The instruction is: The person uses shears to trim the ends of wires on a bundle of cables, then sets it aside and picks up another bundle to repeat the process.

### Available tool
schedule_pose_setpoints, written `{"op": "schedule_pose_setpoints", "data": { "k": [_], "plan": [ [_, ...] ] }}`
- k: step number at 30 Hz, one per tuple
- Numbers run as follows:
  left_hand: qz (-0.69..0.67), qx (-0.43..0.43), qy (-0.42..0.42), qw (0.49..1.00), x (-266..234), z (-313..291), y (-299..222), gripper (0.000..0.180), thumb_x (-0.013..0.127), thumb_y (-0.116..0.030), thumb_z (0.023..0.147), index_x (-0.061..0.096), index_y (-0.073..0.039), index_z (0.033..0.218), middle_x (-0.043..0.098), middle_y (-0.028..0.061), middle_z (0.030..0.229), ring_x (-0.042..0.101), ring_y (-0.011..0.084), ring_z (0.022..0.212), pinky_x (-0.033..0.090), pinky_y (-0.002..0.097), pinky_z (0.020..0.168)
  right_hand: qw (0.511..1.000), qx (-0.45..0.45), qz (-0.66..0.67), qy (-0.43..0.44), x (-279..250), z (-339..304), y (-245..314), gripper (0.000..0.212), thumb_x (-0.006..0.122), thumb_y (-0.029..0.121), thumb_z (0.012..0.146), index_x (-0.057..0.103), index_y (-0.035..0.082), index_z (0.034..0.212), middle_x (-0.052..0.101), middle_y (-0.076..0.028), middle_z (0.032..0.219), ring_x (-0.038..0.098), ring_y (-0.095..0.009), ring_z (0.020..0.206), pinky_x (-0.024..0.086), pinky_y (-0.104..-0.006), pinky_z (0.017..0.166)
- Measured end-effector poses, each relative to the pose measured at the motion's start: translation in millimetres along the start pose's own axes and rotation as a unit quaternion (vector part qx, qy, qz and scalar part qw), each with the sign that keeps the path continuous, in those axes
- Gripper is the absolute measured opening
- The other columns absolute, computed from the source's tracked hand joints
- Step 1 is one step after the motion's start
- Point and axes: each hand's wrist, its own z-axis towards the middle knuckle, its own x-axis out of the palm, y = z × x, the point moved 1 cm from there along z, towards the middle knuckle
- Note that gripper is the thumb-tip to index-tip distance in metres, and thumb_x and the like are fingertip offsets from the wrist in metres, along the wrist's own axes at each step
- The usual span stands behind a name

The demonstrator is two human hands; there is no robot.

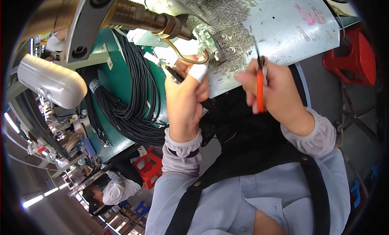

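My left hand is closed on a black cable, whose end shows a few thin coloured wires beside the fingers. A white wrap covers the thumb. Just above this hand are a bent brass tube and a small metal fixture. My right hand, slightly blurred, grips orange-handled scissors; their dark narrow tip points away from me, and the fingers hide part of them. It hangs over the table's near edge, apart from the cable.
Many small metal pins lie heaped on the pale worktable. A brass machine head and a white lamp stand at left. Coiled black cables rest on a green surface. Red stools and a seated person are farther off.
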Motion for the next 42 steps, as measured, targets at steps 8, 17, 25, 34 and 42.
{"op": "schedule_pose_setpoints", "data": {
  "k": [8,17,25,34,42],
  "plan": [
    [0.025,-0.029,0.014,0.999,1.1,19.4,-12.9,0.009,0.058,-0.005,0.079,0.054,-0.001,0.087,0.046,-0.0016,0.061,0.029,0.0014,0.042,0.02,0.0165,0.036,0.996,-0.067,-0.002,-0.054,8.3,51.4,8.0,0.021,0.056,0.02,0.084,0.05,0.001,0.078,0.045,0.001,0.052,0.041,-0.005,0.042,0.035,-0.021,0.038],
    [0.06,-0.025,-0.02,0.998,-6.3,19.1,-15.5,0.01,0.058,-0.006,0.078,0.052,0.0,0.083,0.046,-0.0006,0.06,0.031,0.0031,0.042,0.022,0.0173,0.037,0.989,-0.127,-0.056,-0.045,13.5,59.8,-0.9,0.02,0.056,0.019,0.084,0.05,0.0,0.081,0.043,0.002,0.05,0.039,-0.004,0.041,0.033,-0.0212,0.038],
    [0.07,-0.025,-0.013,0.997,-6.7,18.5,-16.8,0.01,0.058,-0.006,0.078,0.052,0.0,0.083,0.046,-0.0009,0.06,0.032,0.0032,0.042,0.022,0.0176,0.037,0.993,-0.1,-0.057,-0.03,13.4,59.8,-1.8,0.019,0.056,0.018,0.084,0.05,0.0,0.081,0.043,0.001,0.051,0.04,-0.004,0.042,0.032,-0.0216,0.039],
    [0.076,-0.042,0.029,0.996,-6.6,10.5,-18.0,0.01,0.055,-0.007,0.081,0.054,0.001,0.088,0.05,0.0008,0.064,0.036,0.004,0.044,0.024,0.0186,0.037,0.989,-0.135,-0.042,-0.047,13.2,50.3,-2.9,0.016,0.054,0.016,0.085,0.05,0.002,0.08,0.046,0.004,0.058,0.038,-0.003,0.043,0.032,-0.0198,0.039],
    [0.138,0.075,-0.008,0.988,-3.6,-18.2,1.3,0.016,0.049,-0.011,0.086,0.053,0.0,0.097,0.052,0.0026,0.074,0.048,0.0077,0.064,0.037,0.0192,0.057,0.983,-0.132,0.069,-0.11,4.1,20.6,1.3,0.009,0.055,0.009,0.084,0.053,0.001,0.086,0.048,0.003,0.061,0.039,-0.002,0.045,0.033,-0.0176,0.041]
  ]
}}
